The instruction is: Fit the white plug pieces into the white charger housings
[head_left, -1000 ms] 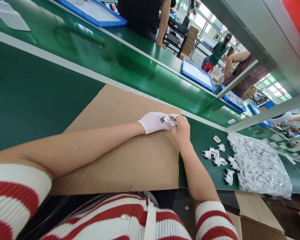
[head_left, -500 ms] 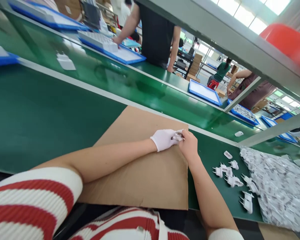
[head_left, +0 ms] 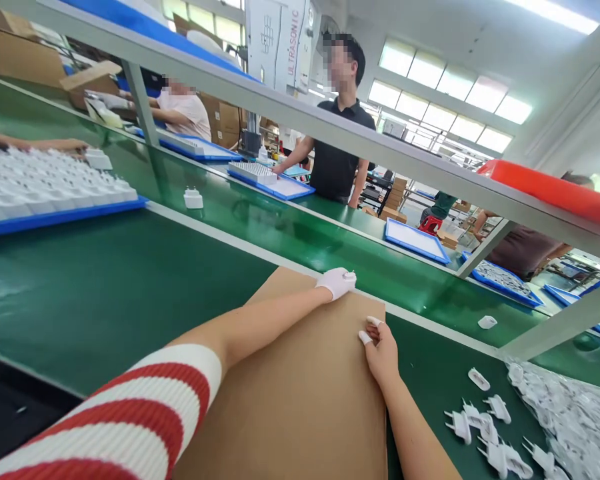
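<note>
My left hand (head_left: 334,284), in a white glove, is closed on a small white charger plug (head_left: 349,276) at the far edge of the cardboard sheet (head_left: 300,387). Part of that plug is hidden by the fingers. My right hand (head_left: 381,349) wears white finger cots on its thumb and a fingertip. It hovers over the sheet's right edge, thumb and fingers apart, with nothing in it. To its lower right, several loose white plugs (head_left: 500,408) with pins lie on the green bench.
A bag of clear-wrapped pieces (head_left: 575,407) lies at right. A blue tray (head_left: 141,203) of white chargers stands at left. One charger (head_left: 193,198) and a white piece (head_left: 487,323) lie on the green belt (head_left: 260,230). A metal shelf rail (head_left: 290,113) crosses above; co-workers stand and sit beyond.
My hands have parted: the left moved away to the belt's edge with the plug, while the right let go and opened. The view has tilted up and turned left.
</note>
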The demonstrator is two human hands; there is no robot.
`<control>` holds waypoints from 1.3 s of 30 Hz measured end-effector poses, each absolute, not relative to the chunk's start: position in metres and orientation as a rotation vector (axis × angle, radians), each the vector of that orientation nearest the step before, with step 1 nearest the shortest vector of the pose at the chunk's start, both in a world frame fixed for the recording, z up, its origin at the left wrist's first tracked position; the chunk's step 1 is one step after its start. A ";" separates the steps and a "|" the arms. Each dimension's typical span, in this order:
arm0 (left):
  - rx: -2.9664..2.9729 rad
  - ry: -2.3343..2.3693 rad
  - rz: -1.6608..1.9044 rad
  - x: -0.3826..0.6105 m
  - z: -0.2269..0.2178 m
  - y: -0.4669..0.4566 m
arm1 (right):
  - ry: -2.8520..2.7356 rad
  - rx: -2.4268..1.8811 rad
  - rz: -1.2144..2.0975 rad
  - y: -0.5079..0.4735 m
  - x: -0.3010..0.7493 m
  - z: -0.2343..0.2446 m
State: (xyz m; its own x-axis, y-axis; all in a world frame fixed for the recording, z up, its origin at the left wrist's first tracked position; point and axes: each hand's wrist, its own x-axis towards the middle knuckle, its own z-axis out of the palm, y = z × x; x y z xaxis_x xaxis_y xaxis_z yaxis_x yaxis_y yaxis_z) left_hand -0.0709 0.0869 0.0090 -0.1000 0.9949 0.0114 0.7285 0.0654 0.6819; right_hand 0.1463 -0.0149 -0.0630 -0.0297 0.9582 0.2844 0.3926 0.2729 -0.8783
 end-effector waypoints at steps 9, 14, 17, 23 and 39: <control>1.312 2.241 0.837 -0.152 0.025 0.158 | -1.751 -1.249 0.666 -0.014 0.149 -0.064; 1.250 2.415 1.090 -0.144 0.024 0.139 | -1.773 -1.245 0.675 -0.013 0.150 -0.061; 1.448 2.339 1.251 -0.110 0.020 0.113 | -1.757 -1.268 0.716 -0.013 0.150 -0.061; 2.005 1.395 1.070 -0.022 -0.018 0.049 | -1.662 -1.226 0.874 -0.011 0.153 -0.058; 1.891 1.232 0.881 -0.003 -0.046 0.021 | -1.824 -1.309 0.673 -0.018 0.159 -0.052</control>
State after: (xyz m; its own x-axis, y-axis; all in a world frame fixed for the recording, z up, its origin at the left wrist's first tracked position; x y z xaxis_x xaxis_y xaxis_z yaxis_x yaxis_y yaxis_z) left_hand -0.0034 0.0209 -0.0457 0.3150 0.9350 0.1628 0.4559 -0.2995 0.8381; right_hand 0.1590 -0.0180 -0.0518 -0.1683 0.9438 0.2845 0.5323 0.3299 -0.7796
